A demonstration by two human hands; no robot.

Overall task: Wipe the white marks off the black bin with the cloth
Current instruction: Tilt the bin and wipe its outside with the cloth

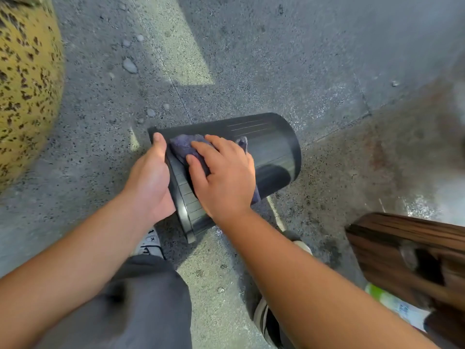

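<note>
Black bin [271, 144] is lying tipped on its side, held above the speckled floor [276, 59]. Left hand [148, 177] is gripping its rim w/ thumb on top. Right hand [224, 175] is pressing flat, fingers spread, on the purple cloth [183, 147] against the bin's side.

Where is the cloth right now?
In the head view, centre frame, the cloth lies on the black bin's side, pressed under the right hand, beside the left hand gripping the rim.

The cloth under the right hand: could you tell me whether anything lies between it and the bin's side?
Nothing visible does: the right hand presses the cloth flat against the black bin.
</note>
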